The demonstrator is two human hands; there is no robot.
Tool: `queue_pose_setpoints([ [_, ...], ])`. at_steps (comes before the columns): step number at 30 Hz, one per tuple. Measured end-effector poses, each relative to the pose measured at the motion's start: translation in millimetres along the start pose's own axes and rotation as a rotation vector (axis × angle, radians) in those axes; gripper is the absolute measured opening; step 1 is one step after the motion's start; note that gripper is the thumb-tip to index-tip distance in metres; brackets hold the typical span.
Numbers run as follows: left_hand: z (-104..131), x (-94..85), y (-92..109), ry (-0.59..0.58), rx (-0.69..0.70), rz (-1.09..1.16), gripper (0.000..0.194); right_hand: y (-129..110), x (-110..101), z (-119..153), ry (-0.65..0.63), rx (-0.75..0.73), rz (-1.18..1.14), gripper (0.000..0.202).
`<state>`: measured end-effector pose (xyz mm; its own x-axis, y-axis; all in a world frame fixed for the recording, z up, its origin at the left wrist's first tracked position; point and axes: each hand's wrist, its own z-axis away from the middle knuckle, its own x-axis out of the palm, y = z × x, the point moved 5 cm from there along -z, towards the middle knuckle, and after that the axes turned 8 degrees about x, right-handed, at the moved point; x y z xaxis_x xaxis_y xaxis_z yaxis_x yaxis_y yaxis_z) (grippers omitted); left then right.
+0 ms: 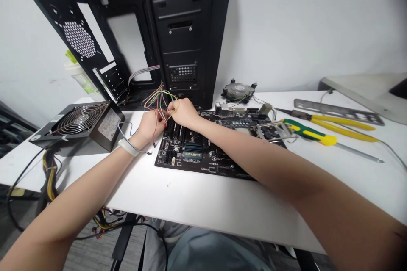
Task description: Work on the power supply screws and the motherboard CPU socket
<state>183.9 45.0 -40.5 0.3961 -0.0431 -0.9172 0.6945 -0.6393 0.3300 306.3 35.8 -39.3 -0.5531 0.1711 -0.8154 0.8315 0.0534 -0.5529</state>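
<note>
Both my hands meet over the far left corner of a black motherboard (192,155) lying flat on the white table. My left hand (149,128) is closed around a bundle of thin coloured wires (162,101), with red and blue leads hanging loose beside it. Close against it, my right hand (184,113) pinches the same wires. The fingertips and the wire ends between them are mostly hidden. The wires come from the foot of the black computer case (197,42), which stands open just behind the board.
Left of my hands sits a power supply (82,125), its cable bundle (50,173) hanging off the table. To the right lie a green and yellow screwdriver (311,133), yellow-handled pliers (343,125) and a metal plate (337,110). A cooler fan (239,90) lies behind the board.
</note>
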Motion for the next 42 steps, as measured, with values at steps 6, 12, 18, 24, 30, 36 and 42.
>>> queue_pose_setpoints([
  [6, 1, 0.5, 0, 0.015, 0.031, -0.009, 0.030, -1, -2, 2, 0.008, 0.017, -0.003, 0.029],
  [12, 0, 1.7, -2, 0.048, 0.083, 0.041, 0.032, 2, -7, -2, 0.075, 0.019, -0.030, 0.026],
  [18, 2, 0.5, -5, 0.066, 0.110, 0.134, 0.033, 2, -4, -3, 0.052, -0.042, -0.049, 0.026],
  [24, 5, 0.5, -7, 0.089, 0.089, 0.209, 0.031, -3, -7, 0, 0.085, -0.091, -0.055, 0.025],
  [30, 6, -1.3, -5, 0.108, 0.081, 0.258, 0.029, -8, -9, 7, 0.040, -0.134, -0.057, 0.024],
  [36, 7, 1.0, -8, 0.063, 0.076, 0.253, 0.028, -10, -5, 8, -0.055, -0.130, -0.050, 0.024],
  [42, 7, -0.4, -7, 0.024, 0.072, 0.191, 0.028, -7, 0, 3, -0.068, -0.125, -0.067, 0.027],
])
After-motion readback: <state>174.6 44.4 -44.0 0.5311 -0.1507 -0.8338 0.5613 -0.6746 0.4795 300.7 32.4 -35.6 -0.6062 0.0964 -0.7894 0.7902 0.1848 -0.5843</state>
